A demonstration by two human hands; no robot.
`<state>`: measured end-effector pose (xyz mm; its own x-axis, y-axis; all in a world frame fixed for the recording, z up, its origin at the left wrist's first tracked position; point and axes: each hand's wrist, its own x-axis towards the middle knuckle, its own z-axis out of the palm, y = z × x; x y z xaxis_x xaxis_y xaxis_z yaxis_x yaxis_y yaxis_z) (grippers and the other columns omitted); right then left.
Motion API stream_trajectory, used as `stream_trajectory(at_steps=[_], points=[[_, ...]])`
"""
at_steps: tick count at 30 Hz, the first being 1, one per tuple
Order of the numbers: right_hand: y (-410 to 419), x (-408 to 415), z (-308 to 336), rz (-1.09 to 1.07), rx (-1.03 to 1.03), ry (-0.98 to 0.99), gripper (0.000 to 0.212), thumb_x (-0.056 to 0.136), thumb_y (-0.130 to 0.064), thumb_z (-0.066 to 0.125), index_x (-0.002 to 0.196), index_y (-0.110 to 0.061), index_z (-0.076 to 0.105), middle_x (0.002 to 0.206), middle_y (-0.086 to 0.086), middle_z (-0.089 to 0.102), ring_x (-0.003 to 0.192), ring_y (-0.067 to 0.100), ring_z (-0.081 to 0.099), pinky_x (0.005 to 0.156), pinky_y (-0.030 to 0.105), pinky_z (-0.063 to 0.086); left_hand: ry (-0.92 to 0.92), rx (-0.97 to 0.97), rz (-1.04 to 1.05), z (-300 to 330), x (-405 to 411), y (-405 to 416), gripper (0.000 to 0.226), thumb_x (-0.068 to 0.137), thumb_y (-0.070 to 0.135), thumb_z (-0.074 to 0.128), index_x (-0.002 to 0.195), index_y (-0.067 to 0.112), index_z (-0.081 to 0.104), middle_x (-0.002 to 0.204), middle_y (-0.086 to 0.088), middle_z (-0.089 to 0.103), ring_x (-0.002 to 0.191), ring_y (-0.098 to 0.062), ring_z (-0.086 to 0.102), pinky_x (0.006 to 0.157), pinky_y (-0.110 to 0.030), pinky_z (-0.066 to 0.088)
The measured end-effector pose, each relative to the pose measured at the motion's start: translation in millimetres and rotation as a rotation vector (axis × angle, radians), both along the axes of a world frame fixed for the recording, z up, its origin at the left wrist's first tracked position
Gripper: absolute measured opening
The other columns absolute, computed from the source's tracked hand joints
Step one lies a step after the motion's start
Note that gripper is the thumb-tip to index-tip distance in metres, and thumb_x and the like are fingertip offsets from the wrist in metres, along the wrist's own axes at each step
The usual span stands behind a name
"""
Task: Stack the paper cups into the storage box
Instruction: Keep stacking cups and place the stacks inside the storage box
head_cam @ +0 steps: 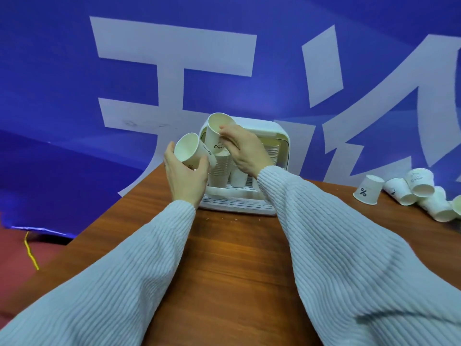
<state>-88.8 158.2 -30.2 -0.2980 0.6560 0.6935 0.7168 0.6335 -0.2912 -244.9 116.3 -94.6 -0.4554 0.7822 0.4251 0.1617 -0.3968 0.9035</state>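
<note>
Paper cups, white and printed with small dark marks, are what both my hands carry right now. My left hand wraps its fingers and thumb round one white paper cup, tilted so its open mouth faces up and toward me. My right hand pinches the rim of a second white paper cup, upright with its mouth up, held above a stack of nested white cups that stands inside the white plastic storage box. The two held cups touch side by side. The box has rounded corners and a slatted white tray at its front; it sits at the far edge of the brown wooden table. Another short white cup stands in the box under my right wrist, and a further stack of cup rims shows deeper inside on the right.

Well apart, on the right side of the table, a loose heap of white paper cups lies tipped over. Behind everything hangs a blue banner with large white characters. Both my arms wear ribbed pale grey sleeves.
</note>
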Motion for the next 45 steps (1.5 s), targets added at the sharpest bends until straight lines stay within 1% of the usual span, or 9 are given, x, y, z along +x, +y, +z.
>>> stream_trajectory(at_steps=[8, 10, 13, 17, 24, 28, 31, 37, 45], points=[[-1, -4, -9, -0.172, -0.040, -0.252, 0.020, 0.104, -0.036, 0.043, 0.107, -0.026, 0.059, 0.094, 0.004, 0.067, 0.098, 0.029, 0.056, 0.081, 0.041, 0.049, 0.031, -0.001, 0.013, -2, -10, 4, 0.083, 0.084, 0.036, 0.077, 0.153, 0.019, 0.033, 0.138, 0.004, 0.043, 0.128, -0.020, 0.048, 0.108, -0.046, 0.048], [0, -3, -11, -0.229, -0.045, -0.329, 0.019, 0.105, -0.036, 0.040, 0.100, -0.024, 0.054, 0.089, 0.005, 0.064, 0.096, 0.032, 0.055, 0.088, 0.041, 0.043, 0.051, 0.012, 0.005, 3, -11, 5, 0.081, 0.085, 0.032, 0.077, 0.152, 0.018, 0.034, 0.139, 0.002, 0.043, 0.127, -0.021, 0.048, 0.108, -0.045, 0.048], [1, -2, -12, -0.243, -0.091, -0.449, 0.020, 0.106, -0.037, 0.039, 0.108, -0.021, 0.051, 0.095, 0.004, 0.063, 0.106, 0.031, 0.055, 0.118, 0.047, 0.025, 0.101, 0.055, 0.029, 19, -13, 9, 0.078, 0.087, 0.029, 0.075, 0.152, 0.016, 0.035, 0.137, 0.004, 0.042, 0.127, -0.019, 0.048, 0.106, -0.041, 0.048], [5, -1, -22, -0.247, -0.154, -0.555, 0.023, 0.103, -0.036, 0.044, 0.115, -0.016, 0.048, 0.116, 0.011, 0.063, 0.116, 0.035, 0.052, 0.119, 0.051, 0.023, 0.127, 0.136, 0.053, 48, -18, 21, 0.077, 0.085, 0.030, 0.074, 0.151, 0.016, 0.038, 0.130, 0.009, 0.041, 0.121, -0.016, 0.049, 0.093, -0.021, 0.048], [8, -4, -36, -0.084, -0.329, -0.094, 0.024, 0.099, -0.043, 0.064, 0.104, -0.020, 0.063, 0.143, 0.006, 0.035, 0.124, 0.027, 0.048, 0.110, 0.047, 0.043, 0.489, 0.138, -0.068, 59, -7, 37, 0.076, 0.085, 0.030, 0.074, 0.151, 0.018, 0.039, 0.140, -0.001, 0.047, 0.125, -0.016, 0.049, 0.100, -0.033, 0.048], [1, -8, -44, -0.091, -0.296, 0.157, 0.040, 0.087, -0.037, 0.081, 0.108, -0.018, 0.052, 0.128, 0.002, 0.037, 0.107, 0.016, 0.053, 0.102, 0.043, 0.048, 0.549, 0.098, -0.109, 53, -2, 42, 0.073, 0.082, 0.028, 0.073, 0.148, 0.019, 0.042, 0.132, 0.002, 0.050, 0.118, -0.016, 0.050, 0.103, -0.039, 0.047], [-1, -8, -45, -0.096, -0.260, 0.287, 0.066, 0.077, -0.030, 0.089, 0.122, -0.017, 0.042, 0.123, 0.003, 0.039, 0.113, 0.019, 0.050, 0.103, 0.041, 0.047, 0.625, 0.027, -0.151, 49, -1, 43, 0.074, 0.081, 0.030, 0.074, 0.147, 0.019, 0.044, 0.137, -0.003, 0.052, 0.122, -0.020, 0.052, 0.102, -0.038, 0.045], [3, -4, -47, -0.025, -0.364, 0.369, 0.105, 0.077, -0.026, 0.084, 0.155, -0.040, 0.015, 0.151, 0.007, 0.034, 0.138, 0.025, 0.048, 0.114, 0.050, 0.045, 0.826, -0.183, -0.170, 26, -1, 49, 0.077, 0.090, 0.065, 0.038, 0.152, 0.018, 0.045, 0.149, -0.008, 0.045, 0.127, -0.031, 0.051, 0.107, -0.050, 0.043], [-19, 14, -48, -0.073, -0.388, 0.226, 0.098, 0.088, -0.018, 0.075, 0.162, -0.032, 0.013, 0.166, 0.005, 0.027, 0.147, 0.024, 0.039, 0.117, 0.047, 0.038, 0.967, -0.248, -0.167, 35, 14, 62, 0.061, 0.106, 0.047, 0.037, 0.152, 0.007, 0.041, 0.163, -0.016, 0.032, 0.145, -0.041, 0.036, 0.116, -0.053, 0.033]])
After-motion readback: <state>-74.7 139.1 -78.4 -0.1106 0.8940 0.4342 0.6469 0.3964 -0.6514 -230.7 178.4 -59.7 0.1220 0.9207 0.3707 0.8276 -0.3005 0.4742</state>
